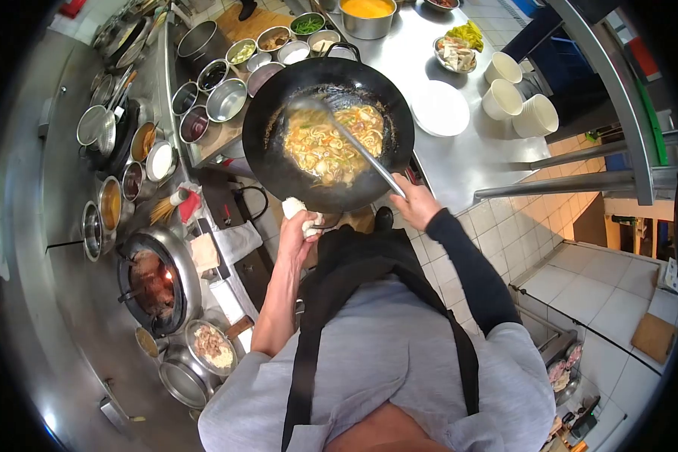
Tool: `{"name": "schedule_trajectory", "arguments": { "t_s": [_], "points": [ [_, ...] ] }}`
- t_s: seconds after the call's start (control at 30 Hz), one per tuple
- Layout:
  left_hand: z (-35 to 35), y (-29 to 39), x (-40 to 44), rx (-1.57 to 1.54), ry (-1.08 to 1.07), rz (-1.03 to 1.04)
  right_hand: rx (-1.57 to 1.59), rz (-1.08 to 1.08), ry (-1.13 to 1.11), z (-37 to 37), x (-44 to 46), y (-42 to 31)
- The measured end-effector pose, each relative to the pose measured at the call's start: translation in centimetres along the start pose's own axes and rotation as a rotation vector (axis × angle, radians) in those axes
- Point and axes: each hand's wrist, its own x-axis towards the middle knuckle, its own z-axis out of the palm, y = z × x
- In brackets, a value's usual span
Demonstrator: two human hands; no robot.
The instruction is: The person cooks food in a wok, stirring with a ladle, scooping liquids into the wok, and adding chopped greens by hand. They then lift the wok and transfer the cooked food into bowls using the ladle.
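Note:
A large black wok (267,169) with noodles in sauce (335,151) is held up off the stove, near the metal counter. My left hand (300,232) is closed around a white cloth (295,208) at the wok's near handle. In my right hand (416,202) is the handle of a long metal ladle (365,153). The ladle's bowl, slightly blurred, lies over the left part of the noodles, inside the wok.
A stove burner (154,282) glows at the left. Metal bowls of ingredients (226,99) stand beyond the wok. White plates (440,108), paper bowls (535,116) and a pot of orange liquid (368,16) rest on the metal counter (471,162). A metal rail (580,181) juts out right.

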Motion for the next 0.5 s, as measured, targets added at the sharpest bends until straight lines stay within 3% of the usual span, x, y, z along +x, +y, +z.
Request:
{"name": "schedule_trajectory", "arguments": {
  "t_s": [0.1,0.23,0.33,0.4,0.43,0.5],
  "points": [
    [-0.6,0.3,-0.5,-0.011,0.058,-0.025,-0.064,-0.071,-0.139,-5.3,-1.6,-1.3],
    [-1.2,0.9,-1.8,-0.017,0.069,-0.003,-0.267,0.020,0.092,-5.5,-0.4,1.3],
    [-1.1,1.0,-1.7,-0.018,0.098,0.017,-0.057,0.144,0.049,-3.1,0.7,1.5],
    [-0.9,0.8,-1.1,-0.003,0.090,0.036,0.312,0.397,-0.166,-0.6,-0.5,-1.0],
    [-0.8,0.8,-0.8,0.004,0.088,0.046,0.663,0.595,-0.337,0.4,-0.9,-2.8],
    [-0.6,0.3,-0.4,0.023,0.112,0.057,1.037,0.680,-0.578,0.1,-1.5,-6.9]
  ]
}}
